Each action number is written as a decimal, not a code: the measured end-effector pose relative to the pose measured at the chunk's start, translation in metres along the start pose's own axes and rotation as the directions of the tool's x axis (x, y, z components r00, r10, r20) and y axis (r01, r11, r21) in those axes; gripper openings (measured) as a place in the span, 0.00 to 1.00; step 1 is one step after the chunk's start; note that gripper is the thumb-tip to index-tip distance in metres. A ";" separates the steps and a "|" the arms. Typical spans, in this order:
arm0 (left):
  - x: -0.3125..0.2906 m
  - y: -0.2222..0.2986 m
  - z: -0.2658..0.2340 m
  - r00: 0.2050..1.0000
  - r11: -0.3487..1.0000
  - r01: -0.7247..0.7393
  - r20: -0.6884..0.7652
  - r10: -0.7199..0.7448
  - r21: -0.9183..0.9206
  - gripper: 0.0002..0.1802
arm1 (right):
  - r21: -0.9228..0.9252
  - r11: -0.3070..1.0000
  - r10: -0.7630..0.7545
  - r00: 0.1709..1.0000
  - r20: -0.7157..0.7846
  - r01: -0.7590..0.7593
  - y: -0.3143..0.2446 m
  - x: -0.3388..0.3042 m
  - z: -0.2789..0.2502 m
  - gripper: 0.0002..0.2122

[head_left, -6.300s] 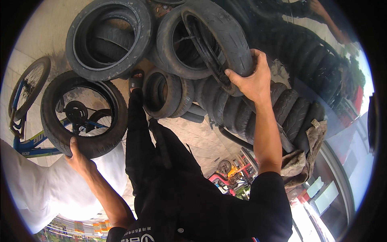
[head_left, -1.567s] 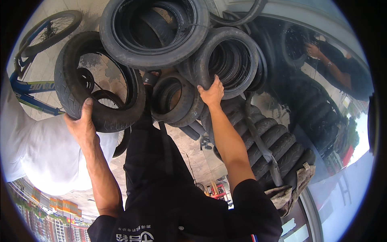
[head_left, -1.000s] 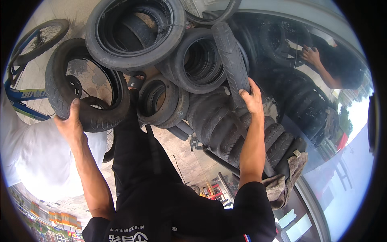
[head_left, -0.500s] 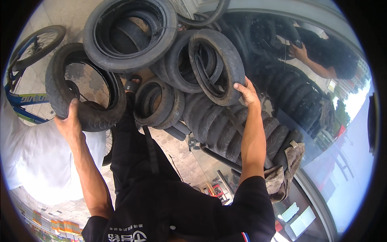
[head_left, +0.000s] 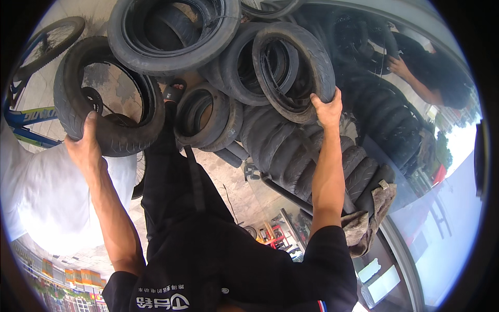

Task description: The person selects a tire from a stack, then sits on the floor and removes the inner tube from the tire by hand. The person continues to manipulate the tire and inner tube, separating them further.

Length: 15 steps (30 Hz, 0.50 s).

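Note:
My left hand [head_left: 86,145] is closed on the lower rim of a worn black tyre [head_left: 122,141], thumb over the near edge. The tyre is held tilted, with its open middle showing the pavement. My right hand [head_left: 328,110] grips the lower right side of a narrower, dusty tyre [head_left: 323,65], which stands on edge in front of other tyres. Between my hands, a large tyre [head_left: 156,63] lies at the top of the view with another tyre inside its ring. Below it, two smaller tyres [head_left: 210,136] rest side by side.
A long row of tyres [head_left: 286,153] leans along the glass pane [head_left: 384,140] on the right. A grey-brown rag [head_left: 382,200] hangs at its near end. On the left are a person in a white shirt [head_left: 62,197] and a bicycle wheel [head_left: 65,57].
The right-hand tyre has shifted slightly right and up with my right hand. The left-hand tyre sits a little higher in view, as the whole view has moved. Both grips stay.

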State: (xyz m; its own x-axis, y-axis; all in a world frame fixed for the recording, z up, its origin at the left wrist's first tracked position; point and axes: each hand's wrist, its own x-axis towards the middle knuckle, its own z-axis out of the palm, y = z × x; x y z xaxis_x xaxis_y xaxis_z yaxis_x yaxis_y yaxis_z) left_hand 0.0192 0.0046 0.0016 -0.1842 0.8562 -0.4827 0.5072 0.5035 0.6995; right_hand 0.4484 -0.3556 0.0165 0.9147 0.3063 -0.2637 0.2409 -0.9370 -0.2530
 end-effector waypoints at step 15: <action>0.009 -0.010 -0.005 0.998 0.997 0.007 0.059 -0.003 -0.081 0.43 | 0.102 0.995 -0.006 0.998 0.063 -0.001 0.023 0.023 -0.009 0.34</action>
State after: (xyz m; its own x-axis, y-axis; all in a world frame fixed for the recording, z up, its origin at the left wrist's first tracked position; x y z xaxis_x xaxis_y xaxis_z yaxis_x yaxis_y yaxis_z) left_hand 0.0084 0.0077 -0.0075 -0.1355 0.8465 -0.5148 0.4362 0.5175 0.7361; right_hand 0.4777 -0.3717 0.0135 0.8908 0.3220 -0.3207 0.2060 -0.9151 -0.3465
